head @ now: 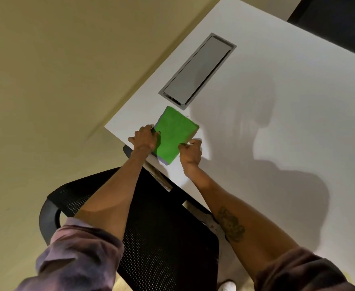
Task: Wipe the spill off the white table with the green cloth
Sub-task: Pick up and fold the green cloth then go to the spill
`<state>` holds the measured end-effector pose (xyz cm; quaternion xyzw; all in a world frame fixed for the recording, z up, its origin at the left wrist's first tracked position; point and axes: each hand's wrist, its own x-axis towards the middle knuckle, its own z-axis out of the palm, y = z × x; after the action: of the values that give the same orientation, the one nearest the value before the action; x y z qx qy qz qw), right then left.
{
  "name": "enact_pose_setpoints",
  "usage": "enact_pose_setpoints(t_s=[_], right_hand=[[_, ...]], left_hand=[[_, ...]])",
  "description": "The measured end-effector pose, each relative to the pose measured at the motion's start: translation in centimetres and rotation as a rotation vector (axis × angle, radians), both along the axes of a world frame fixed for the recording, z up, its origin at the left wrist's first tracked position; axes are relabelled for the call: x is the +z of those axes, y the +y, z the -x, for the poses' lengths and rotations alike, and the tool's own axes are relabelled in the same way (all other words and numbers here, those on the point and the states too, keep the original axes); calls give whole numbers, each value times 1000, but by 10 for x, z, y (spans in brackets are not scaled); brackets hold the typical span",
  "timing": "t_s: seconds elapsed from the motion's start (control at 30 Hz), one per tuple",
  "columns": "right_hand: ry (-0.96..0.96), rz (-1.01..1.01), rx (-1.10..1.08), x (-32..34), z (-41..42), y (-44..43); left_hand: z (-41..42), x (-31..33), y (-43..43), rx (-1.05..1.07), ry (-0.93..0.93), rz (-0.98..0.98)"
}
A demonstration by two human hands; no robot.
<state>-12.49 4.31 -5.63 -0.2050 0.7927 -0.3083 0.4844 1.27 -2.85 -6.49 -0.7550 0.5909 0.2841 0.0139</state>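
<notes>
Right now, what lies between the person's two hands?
The folded green cloth lies flat on the white table, between left hand and right hand, in the head view.

Your single head-worn wide-angle camera looked steeply down and forward, tilted, close above your forearms, it took in the near corner of the worktop (pixel 277 127), the chair (pixel 164 238) and floor (pixel 46 70) below

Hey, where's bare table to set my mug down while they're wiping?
Bare room: the wide stretch of white table right of the gray cable hatch and right hand. Crowded: the near corner, where both hands grip the green cloth.
</notes>
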Motion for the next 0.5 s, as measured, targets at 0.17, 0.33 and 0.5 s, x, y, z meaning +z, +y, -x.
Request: enact_pose_setpoints(t_s=[0.17, 0.33, 0.5], right_hand=[[-65, -14, -108, 3, 3, -4], [-143, 21, -201, 19, 22, 4], [-171, 40, -222, 24, 29, 10]], left_hand=[[11, 3, -2, 5, -27, -51], [31, 24, 7, 10, 69, -27], [35, 32, 8, -59, 93, 11]])
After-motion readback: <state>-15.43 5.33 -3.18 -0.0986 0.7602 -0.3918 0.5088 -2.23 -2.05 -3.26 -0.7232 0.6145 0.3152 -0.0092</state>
